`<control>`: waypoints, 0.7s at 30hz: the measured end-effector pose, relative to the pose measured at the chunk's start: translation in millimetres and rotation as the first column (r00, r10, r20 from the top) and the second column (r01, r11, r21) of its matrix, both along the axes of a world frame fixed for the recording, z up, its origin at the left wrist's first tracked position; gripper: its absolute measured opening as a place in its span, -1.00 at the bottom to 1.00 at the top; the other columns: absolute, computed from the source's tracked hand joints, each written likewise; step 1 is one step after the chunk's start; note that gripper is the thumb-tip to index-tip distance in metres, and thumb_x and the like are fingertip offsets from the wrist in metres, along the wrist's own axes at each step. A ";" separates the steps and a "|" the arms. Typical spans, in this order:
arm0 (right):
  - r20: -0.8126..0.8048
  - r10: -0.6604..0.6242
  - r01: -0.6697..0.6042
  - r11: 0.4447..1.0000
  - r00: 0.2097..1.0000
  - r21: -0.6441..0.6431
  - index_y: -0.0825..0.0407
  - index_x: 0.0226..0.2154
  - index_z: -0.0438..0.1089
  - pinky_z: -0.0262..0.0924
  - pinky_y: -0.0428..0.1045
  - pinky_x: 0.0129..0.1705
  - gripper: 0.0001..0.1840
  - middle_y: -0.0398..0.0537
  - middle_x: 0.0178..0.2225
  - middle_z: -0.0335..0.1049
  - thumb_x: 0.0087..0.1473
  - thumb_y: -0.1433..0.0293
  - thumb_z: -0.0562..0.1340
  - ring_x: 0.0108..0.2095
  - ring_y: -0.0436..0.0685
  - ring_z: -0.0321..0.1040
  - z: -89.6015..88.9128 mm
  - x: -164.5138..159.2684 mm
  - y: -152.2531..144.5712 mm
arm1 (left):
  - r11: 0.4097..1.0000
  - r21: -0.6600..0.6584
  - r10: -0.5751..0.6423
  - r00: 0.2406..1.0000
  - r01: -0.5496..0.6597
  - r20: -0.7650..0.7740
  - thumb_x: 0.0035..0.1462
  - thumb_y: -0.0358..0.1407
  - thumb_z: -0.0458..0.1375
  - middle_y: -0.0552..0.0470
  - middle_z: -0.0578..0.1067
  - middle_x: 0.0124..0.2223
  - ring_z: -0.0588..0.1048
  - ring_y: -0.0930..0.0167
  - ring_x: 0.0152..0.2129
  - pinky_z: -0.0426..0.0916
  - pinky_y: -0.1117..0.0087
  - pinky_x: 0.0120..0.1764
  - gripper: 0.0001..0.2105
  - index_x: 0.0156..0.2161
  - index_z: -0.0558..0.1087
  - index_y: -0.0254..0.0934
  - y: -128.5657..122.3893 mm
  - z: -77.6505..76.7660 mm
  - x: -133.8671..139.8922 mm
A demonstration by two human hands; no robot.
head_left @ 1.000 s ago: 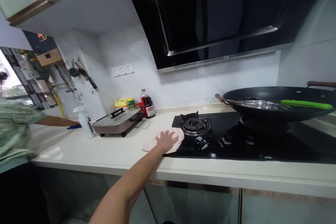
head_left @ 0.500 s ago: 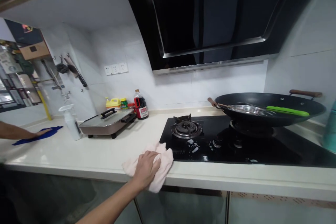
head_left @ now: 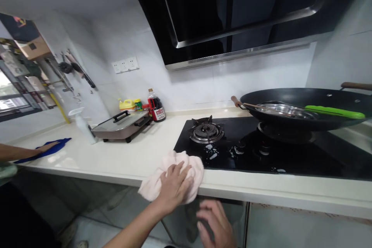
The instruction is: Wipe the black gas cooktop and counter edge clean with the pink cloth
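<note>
Pale pink cloth [head_left: 196,170], rumpled, across counter edge [head_left: 247,186] and near corner of stove [head_left: 305,159].

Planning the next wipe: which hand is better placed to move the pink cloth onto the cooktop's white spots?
Probably the left hand: it lies on the pink cloth, whose edge overlaps the cooktop near the white spots. The right hand hovers apart from the cloth.

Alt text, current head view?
Left hand lies on a pink cloth over a front corner of the black stove and counter edge; right hand hovers nearby. Wok on stove; at left, another person's hand on blue cloth.
</note>
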State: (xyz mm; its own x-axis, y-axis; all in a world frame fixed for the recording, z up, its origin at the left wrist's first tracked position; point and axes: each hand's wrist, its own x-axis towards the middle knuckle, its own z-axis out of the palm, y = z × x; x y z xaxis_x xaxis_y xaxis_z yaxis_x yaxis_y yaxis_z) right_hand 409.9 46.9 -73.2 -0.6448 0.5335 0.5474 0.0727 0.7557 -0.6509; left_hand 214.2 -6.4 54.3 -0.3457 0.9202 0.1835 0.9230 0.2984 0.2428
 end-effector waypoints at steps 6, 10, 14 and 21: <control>0.010 -0.023 0.021 0.981 1.000 0.193 0.12 0.36 0.07 0.08 0.29 0.32 -0.30 0.31 0.35 0.03 0.31 0.20 0.24 0.33 0.37 0.02 96.9 -55.8 25.4 | 0.977 0.214 -0.114 0.874 0.012 0.473 0.37 -0.14 -0.22 -0.17 0.32 0.38 0.32 0.29 0.31 0.26 0.14 0.30 -0.41 0.45 -0.01 -0.18 -3.1 3.6 -11.1; 0.317 -0.116 -0.004 0.935 0.941 0.354 -0.09 0.32 0.17 0.16 0.40 0.10 -0.22 0.25 0.33 0.12 0.17 0.03 0.37 0.12 0.48 0.23 115.5 -90.0 21.8 | 0.949 0.315 -0.147 0.918 0.026 0.368 0.27 -0.17 -0.04 -0.26 0.39 0.32 0.39 0.20 0.25 0.24 0.04 0.32 -0.44 0.34 0.18 -0.28 -26.2 -13.4 -46.0; 0.355 -0.174 -0.028 0.867 0.918 0.497 -0.15 0.21 0.28 0.15 0.30 0.00 -0.36 0.10 0.10 0.35 0.19 -0.04 0.32 0.00 0.40 0.23 117.9 -112.2 17.8 | 0.917 0.400 -0.137 0.930 -0.012 0.342 0.25 -0.10 0.00 -0.26 0.48 0.22 0.47 0.17 0.17 0.32 -0.01 0.26 -0.48 0.24 0.28 -0.28 -46.7 -26.7 -71.5; 0.307 -0.179 -0.025 0.829 0.935 0.559 -0.11 -0.03 0.40 0.05 0.15 -0.03 -0.54 -0.03 -0.07 0.36 0.22 -0.07 0.30 -0.07 0.24 0.17 99.5 -55.1 52.4 | 0.867 0.484 0.007 0.975 -0.117 0.224 0.20 0.07 0.03 -0.13 0.58 0.05 0.56 0.17 -0.01 0.53 0.17 -0.04 -0.54 0.00 0.49 -0.20 -62.7 -26.2 -115.3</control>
State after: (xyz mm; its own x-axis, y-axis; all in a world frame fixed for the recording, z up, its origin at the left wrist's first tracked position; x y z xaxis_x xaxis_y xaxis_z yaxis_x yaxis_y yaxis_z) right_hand 354.7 99.3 26.3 -0.8102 0.2673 0.5216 0.2798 0.9584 -0.0564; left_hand 98.9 -69.1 28.1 -0.4798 0.7046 0.5228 0.8182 0.1443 0.5565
